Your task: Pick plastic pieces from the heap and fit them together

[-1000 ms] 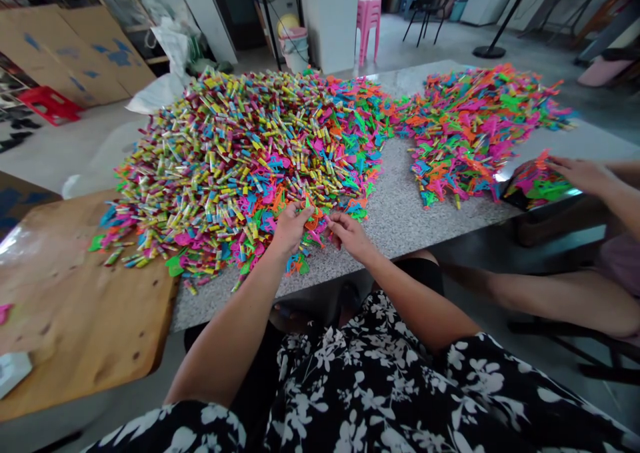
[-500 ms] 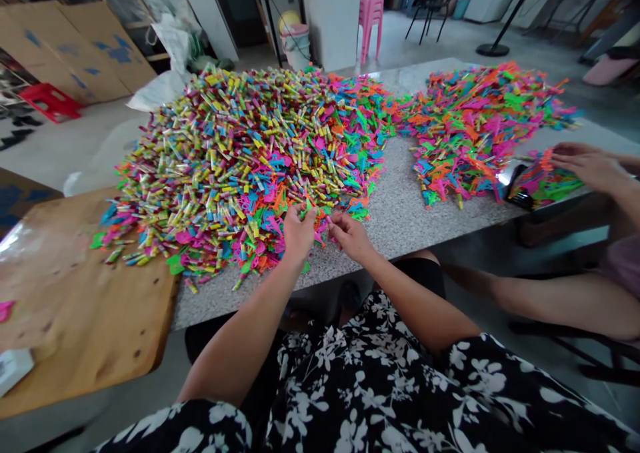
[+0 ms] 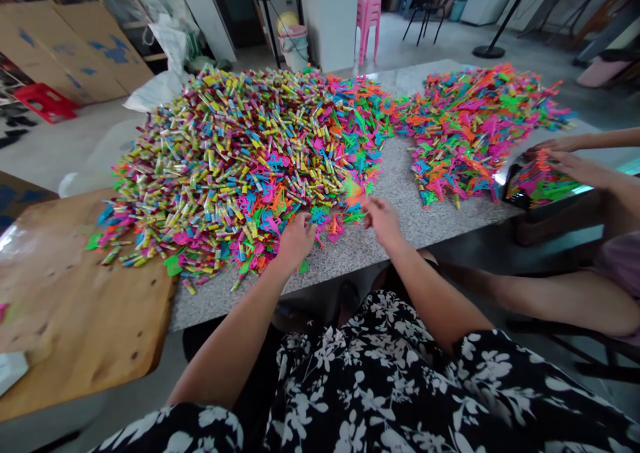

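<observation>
A big heap of small plastic pieces [image 3: 235,146] covers the table, many being tubes with yellow, blue and dark red parts under clear film, mixed with bright flat shapes. At its near edge, my left hand [image 3: 296,239] is curled with the fingertips down among the coloured pieces; what they hold, if anything, is hidden. My right hand [image 3: 385,225] is raised over the bare tabletop, thumb and fingers apart. Just beyond its fingertips a blurred orange and green plastic piece [image 3: 354,191] is in motion, seemingly loose from the hand.
A second pile of bright plastic pieces [image 3: 470,133] lies to the right on the speckled table [image 3: 395,173]. There another person's hands [image 3: 575,163] rest on a dark container [image 3: 517,186] of pieces. A wooden board [image 3: 90,313] adjoins the table at left.
My hands were close together, fingering small pieces. Now the right hand has moved right and its fingers are parted, with a blurred piece beyond them. My left hand has dropped slightly toward the pile.
</observation>
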